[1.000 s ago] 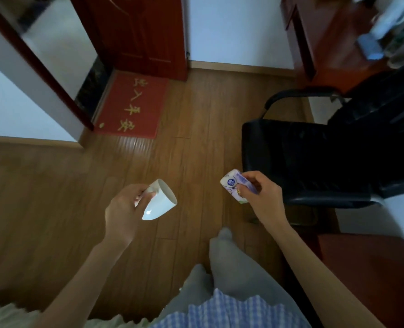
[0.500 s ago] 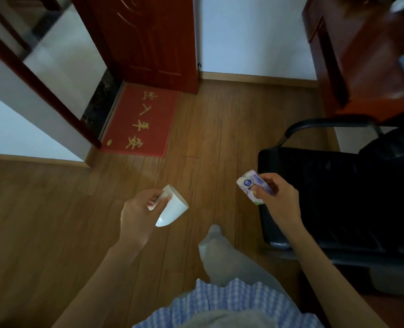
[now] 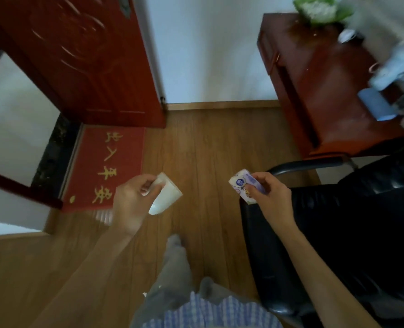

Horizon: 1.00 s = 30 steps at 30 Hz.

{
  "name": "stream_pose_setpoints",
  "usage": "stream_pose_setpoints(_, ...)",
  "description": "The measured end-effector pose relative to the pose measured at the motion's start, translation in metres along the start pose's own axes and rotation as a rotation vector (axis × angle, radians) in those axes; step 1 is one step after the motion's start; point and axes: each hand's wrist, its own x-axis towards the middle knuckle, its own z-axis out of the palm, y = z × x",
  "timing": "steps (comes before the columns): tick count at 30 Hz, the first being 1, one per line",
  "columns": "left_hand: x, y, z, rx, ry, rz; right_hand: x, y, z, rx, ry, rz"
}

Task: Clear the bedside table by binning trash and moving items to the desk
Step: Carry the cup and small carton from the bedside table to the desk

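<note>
My left hand grips a white cup by its handle, and the cup is tilted over the wooden floor. A small white and purple packet is pinched in the fingers of my right hand, at the front left corner of the black chair. The reddish-brown desk stands at the upper right, with several blurred items on its right side. The bedside table is out of view.
A black office chair fills the right side, between me and the desk. A red door stands at the upper left with a red doormat below it. Wooden floor stretches ahead to the white wall.
The view has swung up and right, bringing the desk top into sight. Both hands have kept their hold and moved forward with me.
</note>
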Motion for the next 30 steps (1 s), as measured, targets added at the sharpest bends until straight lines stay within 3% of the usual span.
stream_pose_setpoints(11,0.247,0.021,0.057,0.018,-0.365,0.259,0.173,-0.034,0.033,0.012,0.283,0.090)
stream_pose_setpoints(20,0.402,0.051,0.123,0.083,-0.528,0.363,0.256,-0.029,0.024,0.014,0.536,0.195)
stream_pose_setpoints(30,0.513,0.128,0.246,0.098,-0.612,0.394,0.392,0.018,-0.044,-0.001,0.621,0.330)
